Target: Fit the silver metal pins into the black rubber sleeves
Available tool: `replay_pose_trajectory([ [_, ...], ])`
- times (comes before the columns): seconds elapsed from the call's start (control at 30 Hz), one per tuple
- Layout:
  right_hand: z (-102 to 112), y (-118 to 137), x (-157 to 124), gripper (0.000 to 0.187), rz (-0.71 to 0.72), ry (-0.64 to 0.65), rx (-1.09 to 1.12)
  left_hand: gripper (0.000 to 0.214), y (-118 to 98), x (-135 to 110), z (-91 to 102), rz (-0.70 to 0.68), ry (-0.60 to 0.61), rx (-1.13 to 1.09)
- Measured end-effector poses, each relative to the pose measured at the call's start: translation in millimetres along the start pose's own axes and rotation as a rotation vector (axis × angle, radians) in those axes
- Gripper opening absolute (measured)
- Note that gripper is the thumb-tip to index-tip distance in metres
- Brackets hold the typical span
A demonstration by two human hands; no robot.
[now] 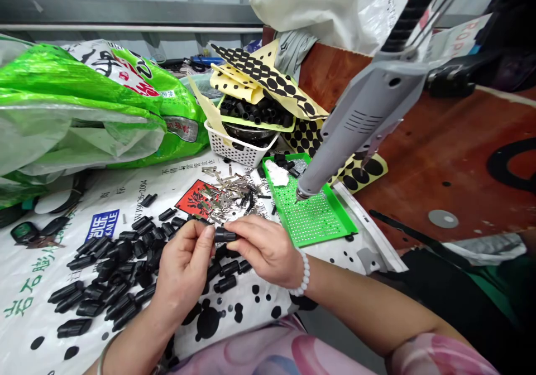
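At the near edge, your pink patterned clothing [268, 347] meets the white printed sheet [146, 352], which is dotted with black spots. Just beyond, your left hand [186, 269] and right hand [268, 249] meet at a black ribbed part [225, 234], each pinching it between thumb and fingers, above the sheet; your fingertips cover its ends, so whether a second piece is joined to it is hard to say. A white bead bracelet [305, 274] circles your right wrist. Beside your left hand spreads a pile of similar black parts [119, 252]. Past your hands lie scattered metal strips [228, 193], with a green perforated tray [301, 219] to their right, under the tip of a grey power screwdriver [355, 118]. Farther back are a white basket [238, 149], yellow sticker sheets [268, 76] and a bright green bag [167, 104].
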State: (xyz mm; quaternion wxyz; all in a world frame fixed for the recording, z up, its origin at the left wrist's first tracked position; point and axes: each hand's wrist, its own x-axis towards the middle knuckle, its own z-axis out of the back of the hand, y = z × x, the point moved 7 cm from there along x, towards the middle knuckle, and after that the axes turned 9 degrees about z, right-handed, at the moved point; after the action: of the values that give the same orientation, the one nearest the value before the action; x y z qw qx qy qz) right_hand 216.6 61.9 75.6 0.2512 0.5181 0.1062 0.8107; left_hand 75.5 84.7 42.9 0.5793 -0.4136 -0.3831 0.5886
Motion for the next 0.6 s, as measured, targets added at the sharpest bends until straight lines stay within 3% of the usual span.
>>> replay_pose_trajectory([
  [0.17,-8.3,-14.3,-9.9,0.022,-0.355,-0.040,0.246,0.018,-14.2,-6.2,4.8,-0.234,-0.141,0.235],
  [0.37,-37.9,-33.1,-38.9,0.024,-0.881,-0.149,0.809,0.013,-17.4,-13.7,2.0,-0.446,-0.186,0.388],
  [0.5,-46.8,-34.1,-43.6,0.028,-0.991,-0.127,0.875,0.013,-12.1,-12.5,2.5,-0.421,-0.203,0.396],
  [0.6,-46.1,-33.9,-37.7,0.028,-0.927,0.006,0.777,0.015,-3.8,-5.9,4.5,-0.310,-0.150,0.366],
])
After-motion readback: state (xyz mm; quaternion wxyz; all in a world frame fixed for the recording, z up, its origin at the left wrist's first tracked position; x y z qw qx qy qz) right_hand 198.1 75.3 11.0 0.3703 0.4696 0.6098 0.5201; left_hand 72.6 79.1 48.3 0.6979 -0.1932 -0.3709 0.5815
